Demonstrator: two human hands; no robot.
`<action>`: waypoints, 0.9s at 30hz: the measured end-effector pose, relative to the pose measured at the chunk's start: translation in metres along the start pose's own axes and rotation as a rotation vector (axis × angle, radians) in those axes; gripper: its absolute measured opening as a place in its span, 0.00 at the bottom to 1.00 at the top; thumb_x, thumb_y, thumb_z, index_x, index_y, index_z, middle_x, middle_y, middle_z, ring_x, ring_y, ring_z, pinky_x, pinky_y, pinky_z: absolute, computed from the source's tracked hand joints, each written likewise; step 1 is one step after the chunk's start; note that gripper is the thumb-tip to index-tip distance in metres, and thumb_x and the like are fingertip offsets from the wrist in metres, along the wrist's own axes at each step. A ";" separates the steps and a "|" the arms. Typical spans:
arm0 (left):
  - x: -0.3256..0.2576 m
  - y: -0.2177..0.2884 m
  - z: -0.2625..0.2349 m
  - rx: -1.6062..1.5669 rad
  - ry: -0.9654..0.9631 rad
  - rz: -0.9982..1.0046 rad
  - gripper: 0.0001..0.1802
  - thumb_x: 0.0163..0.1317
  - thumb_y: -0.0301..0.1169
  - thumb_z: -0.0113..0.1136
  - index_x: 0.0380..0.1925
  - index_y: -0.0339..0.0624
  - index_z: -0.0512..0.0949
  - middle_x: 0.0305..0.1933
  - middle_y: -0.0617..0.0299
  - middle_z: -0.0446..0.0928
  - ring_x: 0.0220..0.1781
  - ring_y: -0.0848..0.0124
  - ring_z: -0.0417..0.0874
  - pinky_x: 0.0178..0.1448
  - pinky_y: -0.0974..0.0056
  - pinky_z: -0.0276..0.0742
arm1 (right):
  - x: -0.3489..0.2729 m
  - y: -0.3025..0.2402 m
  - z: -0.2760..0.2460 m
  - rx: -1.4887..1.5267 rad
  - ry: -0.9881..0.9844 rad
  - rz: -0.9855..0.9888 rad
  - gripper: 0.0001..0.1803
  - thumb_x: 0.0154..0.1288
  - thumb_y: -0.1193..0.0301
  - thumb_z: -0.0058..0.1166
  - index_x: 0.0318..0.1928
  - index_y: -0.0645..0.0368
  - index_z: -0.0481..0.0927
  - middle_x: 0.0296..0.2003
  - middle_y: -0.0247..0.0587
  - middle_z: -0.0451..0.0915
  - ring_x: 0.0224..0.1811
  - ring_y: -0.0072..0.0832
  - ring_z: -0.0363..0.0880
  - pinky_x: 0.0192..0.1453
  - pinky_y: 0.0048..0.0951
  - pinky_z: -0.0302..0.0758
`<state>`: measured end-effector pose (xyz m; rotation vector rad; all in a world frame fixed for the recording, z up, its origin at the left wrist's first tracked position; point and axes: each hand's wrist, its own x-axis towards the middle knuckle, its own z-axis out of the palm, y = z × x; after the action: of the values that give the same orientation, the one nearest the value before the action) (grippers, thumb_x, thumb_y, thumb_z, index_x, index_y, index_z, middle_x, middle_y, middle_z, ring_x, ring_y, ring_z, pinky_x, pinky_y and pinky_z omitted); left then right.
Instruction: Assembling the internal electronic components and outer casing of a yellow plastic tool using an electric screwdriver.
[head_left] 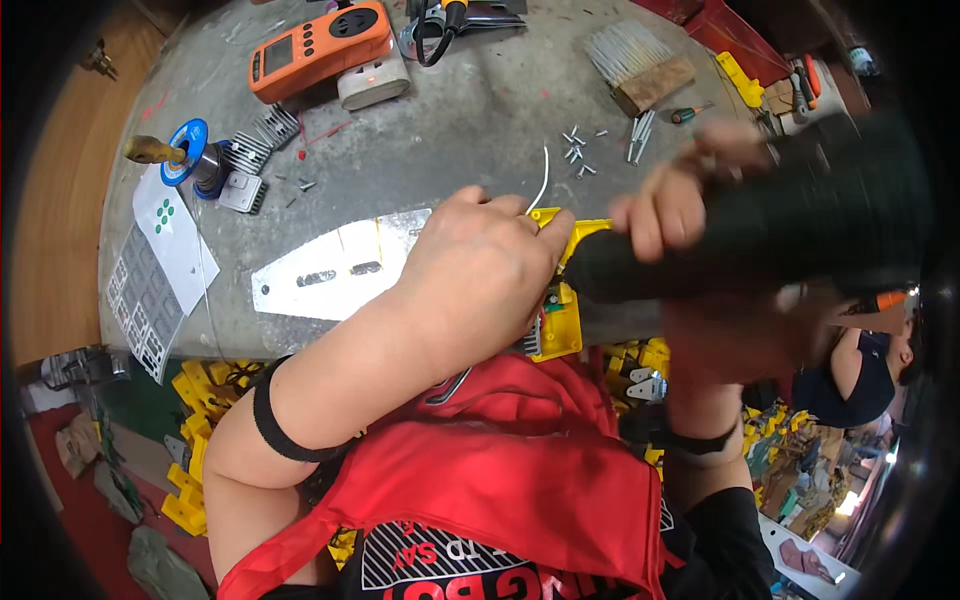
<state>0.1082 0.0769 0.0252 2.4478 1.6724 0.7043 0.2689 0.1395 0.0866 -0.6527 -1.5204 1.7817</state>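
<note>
My left hand (pixel 485 255) is closed over a yellow plastic housing (pixel 562 335), which shows past its fingers. A small green part and a grey finned piece sit inside the housing. A white wire (pixel 545 175) curves up from beside my fingertips. Left of that hand lies a flat silver plate (pixel 320 268) with two dark slots and a small hole. My right hand (pixel 665 205) wraps round a thick dark cylindrical tool (pixel 770 235), smeared by motion and close to the camera. The tool's narrower end reaches over the housing; whether they touch is hidden.
Loose screws (pixel 575 150) and longer bolts (pixel 641 137) lie beyond the housing, near a wide brush (pixel 650 85). An orange meter (pixel 325 50) stands far left, with a blue-rimmed solder spool (pixel 185 150) and finned metal blocks (pixel 255 150) nearer. Another person (pixel 850 375) is at right.
</note>
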 end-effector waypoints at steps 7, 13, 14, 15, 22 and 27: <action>0.001 0.001 -0.001 0.037 -0.067 -0.029 0.17 0.46 0.32 0.62 0.37 0.39 0.77 0.23 0.61 0.78 0.34 0.65 0.80 0.41 0.63 0.69 | 0.004 0.006 0.017 -0.049 -0.024 -0.239 0.34 0.59 0.38 0.48 0.43 0.60 0.67 0.23 0.33 0.67 0.24 0.26 0.69 0.35 0.31 0.68; 0.005 0.005 -0.009 0.017 -0.133 0.007 0.18 0.44 0.32 0.64 0.37 0.39 0.77 0.27 0.60 0.80 0.36 0.64 0.81 0.42 0.62 0.70 | 0.003 -0.003 0.015 -0.259 0.033 -0.173 0.33 0.57 0.39 0.52 0.40 0.58 0.66 0.22 0.34 0.67 0.24 0.27 0.70 0.35 0.31 0.69; 0.002 0.003 -0.006 0.001 -0.071 -0.008 0.16 0.44 0.32 0.64 0.35 0.40 0.76 0.28 0.59 0.80 0.37 0.64 0.80 0.42 0.62 0.70 | 0.005 0.001 0.014 -0.212 0.019 -0.155 0.33 0.56 0.40 0.54 0.41 0.59 0.67 0.24 0.35 0.69 0.26 0.26 0.71 0.37 0.30 0.70; 0.000 0.001 -0.004 -0.018 -0.012 -0.017 0.15 0.43 0.31 0.63 0.34 0.41 0.76 0.29 0.59 0.80 0.38 0.63 0.80 0.42 0.61 0.70 | 0.007 0.007 0.015 -0.164 0.009 -0.140 0.33 0.55 0.42 0.57 0.42 0.61 0.68 0.25 0.35 0.70 0.29 0.25 0.72 0.39 0.29 0.70; 0.005 0.007 -0.016 -0.008 -0.091 -0.015 0.29 0.43 0.26 0.60 0.51 0.36 0.75 0.36 0.52 0.81 0.47 0.59 0.80 0.48 0.58 0.72 | 0.002 -0.039 -0.026 -0.092 0.139 -0.361 0.36 0.54 0.48 0.62 0.49 0.67 0.71 0.26 0.35 0.76 0.27 0.23 0.75 0.35 0.24 0.74; -0.005 0.002 -0.019 -0.005 0.004 -0.048 0.29 0.45 0.23 0.58 0.53 0.38 0.75 0.40 0.53 0.80 0.47 0.56 0.81 0.49 0.55 0.74 | 0.024 -0.067 -0.159 -0.814 0.525 0.025 0.28 0.57 0.55 0.61 0.48 0.66 0.75 0.27 0.38 0.79 0.29 0.25 0.78 0.36 0.26 0.75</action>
<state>0.1003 0.0682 0.0406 2.3953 1.7227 0.7066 0.3859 0.2633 0.1238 -1.3978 -1.8067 0.8275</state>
